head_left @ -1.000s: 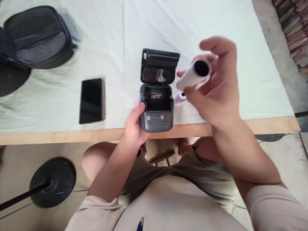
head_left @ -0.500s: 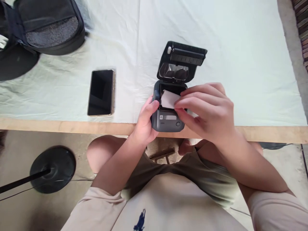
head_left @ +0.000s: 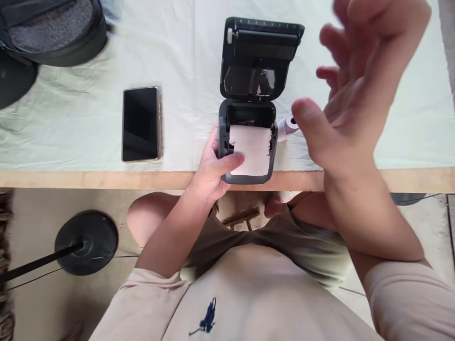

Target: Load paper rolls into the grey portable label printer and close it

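A small dark printer (head_left: 247, 106) lies at the table's front edge with its lid (head_left: 259, 57) raised. White paper (head_left: 253, 150) with ragged side edges covers the printer's lower front. My left hand (head_left: 216, 166) is wrapped round the printer's left side, its thumb pressing on the paper. A small white paper roll (head_left: 287, 127) rests on the cloth just right of the printer, partly hidden behind it. My right hand (head_left: 351, 90) is raised above the table to the right, fingers apart and bent, holding nothing and touching neither printer nor roll.
A phone (head_left: 141, 124) with a dark screen lies left of the printer. An open black case (head_left: 57, 33) is at the far left corner. The table's wooden front edge (head_left: 88, 180) crosses the view. A round black stand base (head_left: 88, 241) is on the floor at left.
My right hand has let go of the paper and moved up and right. The paper now lies flat over the printer's front. The paper roll has come into view, and the lid appears higher.
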A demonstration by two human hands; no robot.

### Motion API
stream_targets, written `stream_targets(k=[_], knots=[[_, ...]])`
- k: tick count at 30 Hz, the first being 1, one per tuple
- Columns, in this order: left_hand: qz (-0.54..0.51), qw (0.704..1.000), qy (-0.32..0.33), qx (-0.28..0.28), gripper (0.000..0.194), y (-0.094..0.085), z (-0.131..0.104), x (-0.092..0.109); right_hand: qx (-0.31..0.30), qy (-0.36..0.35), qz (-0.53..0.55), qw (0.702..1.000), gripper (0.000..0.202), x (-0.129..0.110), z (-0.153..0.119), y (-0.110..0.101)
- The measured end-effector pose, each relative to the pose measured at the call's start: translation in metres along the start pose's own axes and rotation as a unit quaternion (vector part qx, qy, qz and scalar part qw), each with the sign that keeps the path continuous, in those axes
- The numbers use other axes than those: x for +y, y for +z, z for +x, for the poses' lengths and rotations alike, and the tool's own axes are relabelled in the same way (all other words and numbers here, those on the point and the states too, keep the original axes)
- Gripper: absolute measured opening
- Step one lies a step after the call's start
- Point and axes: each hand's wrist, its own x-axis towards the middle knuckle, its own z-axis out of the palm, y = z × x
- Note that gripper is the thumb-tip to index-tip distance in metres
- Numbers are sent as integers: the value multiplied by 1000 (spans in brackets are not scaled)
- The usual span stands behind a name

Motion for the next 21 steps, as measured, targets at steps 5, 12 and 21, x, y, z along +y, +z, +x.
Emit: stream_targets(k=[5, 12, 21], knots=[[-13, 1000, 9, -3, 92, 1, -3, 5, 46, 26, 19, 998, 31, 2, 1, 20], [-13, 998, 37, -43, 97, -8, 1, -4, 95, -222, 86, 967, 18, 24, 8, 47], [-96, 995, 14, 6, 52, 19, 0, 6, -10, -156, 66, 986, 27, 9, 3, 39]])
